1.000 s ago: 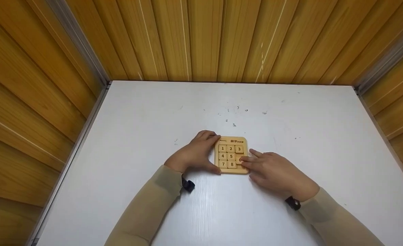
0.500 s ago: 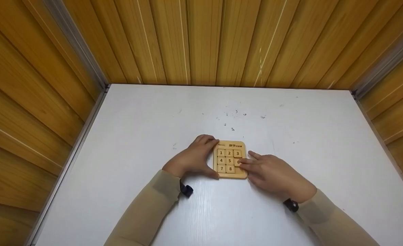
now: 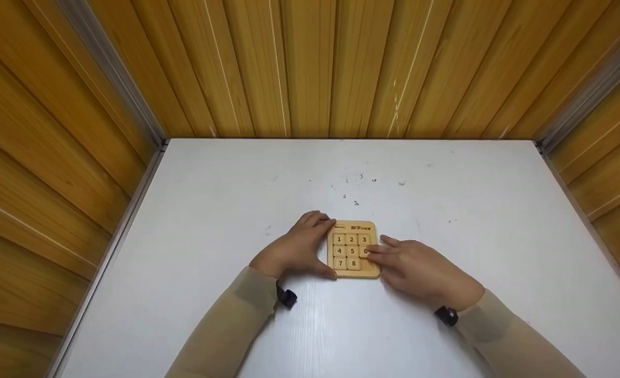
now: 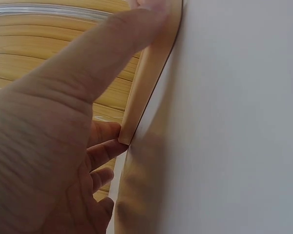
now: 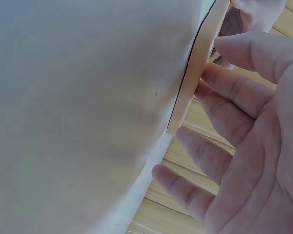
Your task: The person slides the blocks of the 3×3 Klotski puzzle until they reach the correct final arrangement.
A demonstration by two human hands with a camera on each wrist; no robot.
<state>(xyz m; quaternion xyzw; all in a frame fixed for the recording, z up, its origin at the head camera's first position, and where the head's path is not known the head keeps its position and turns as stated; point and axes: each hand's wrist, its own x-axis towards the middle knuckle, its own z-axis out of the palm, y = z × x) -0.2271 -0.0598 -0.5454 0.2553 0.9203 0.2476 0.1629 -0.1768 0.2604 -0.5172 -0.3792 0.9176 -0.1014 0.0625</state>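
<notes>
A square wooden number slide puzzle lies flat on the white table in the head view. Its tiles 1 to 8 stand in rows, and an empty slot shows at the lower right. My left hand holds the frame's left side, thumb at the near corner and fingers at the far one. From the right, my right hand reaches over the frame with its fingertips on the 6 tile, partly covering it. In the right wrist view the fingers are extended along the puzzle's wooden edge.
The white table carries small dark scuff marks beyond the puzzle. Yellow wood-look panels close it in at the back and both sides. Each wrist wears a black strap.
The 6 tile has slid away from the person, into line with 4 and 5, under the right fingertips. The left hand keeps its hold. The head view has tilted slightly.
</notes>
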